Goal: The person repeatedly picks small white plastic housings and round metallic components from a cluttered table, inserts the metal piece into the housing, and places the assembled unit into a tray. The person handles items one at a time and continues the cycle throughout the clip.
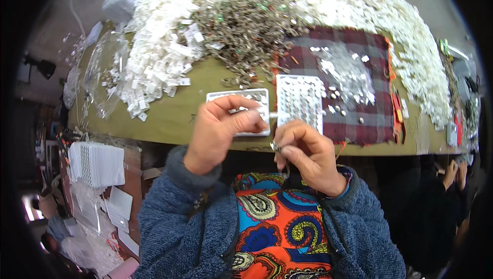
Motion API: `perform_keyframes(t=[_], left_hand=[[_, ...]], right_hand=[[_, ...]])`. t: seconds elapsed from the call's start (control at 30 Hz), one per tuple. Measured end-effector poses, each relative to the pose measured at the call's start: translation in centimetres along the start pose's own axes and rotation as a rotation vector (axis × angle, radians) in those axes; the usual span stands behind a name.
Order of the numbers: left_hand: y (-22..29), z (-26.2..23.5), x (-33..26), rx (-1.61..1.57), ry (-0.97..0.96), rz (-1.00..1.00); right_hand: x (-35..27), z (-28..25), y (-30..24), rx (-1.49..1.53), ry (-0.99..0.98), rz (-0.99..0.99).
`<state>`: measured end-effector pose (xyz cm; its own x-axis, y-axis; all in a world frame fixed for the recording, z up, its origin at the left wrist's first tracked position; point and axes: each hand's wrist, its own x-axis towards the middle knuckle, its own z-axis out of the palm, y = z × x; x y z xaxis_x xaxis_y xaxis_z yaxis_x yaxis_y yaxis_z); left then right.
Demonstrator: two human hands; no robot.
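Observation:
My left hand (222, 127) is raised over the table's near edge, thumb and fingers pinched on a small white plastic piece (272, 115) that sticks out to the right. My right hand (307, 151) sits just below and to the right, fingers closed on a small metal part (276, 148). Behind the hands lie two white perforated trays: a flat one (241, 97) partly hidden by my left hand, and an upright one (300, 101) on a plaid cloth (359, 119).
A big heap of white plastic pieces (359, 1) and a pile of small metal parts (246, 27) cover the far table (174, 119). Clear plastic bags (105, 73) lie at left. Stacked white trays (100, 163) sit lower left. Another person's hands (454, 171) show at right.

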<state>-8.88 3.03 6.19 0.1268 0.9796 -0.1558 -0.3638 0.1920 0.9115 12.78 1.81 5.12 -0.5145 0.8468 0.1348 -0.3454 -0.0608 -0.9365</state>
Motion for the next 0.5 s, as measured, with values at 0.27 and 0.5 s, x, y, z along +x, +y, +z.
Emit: perform_keyframes(t=[0.27,0.5], left_hand=[[-4.8,3.8,-1.0,0.003,-0.251,-0.246],[-6.1,5.8,-1.1,-0.133,-0.114,-0.139]], right_hand=[[-2.5,-1.7,-0.7,-0.02,0.287,0.036],[-3.3,-2.5,-0.3,0.022,0.365,0.099]])
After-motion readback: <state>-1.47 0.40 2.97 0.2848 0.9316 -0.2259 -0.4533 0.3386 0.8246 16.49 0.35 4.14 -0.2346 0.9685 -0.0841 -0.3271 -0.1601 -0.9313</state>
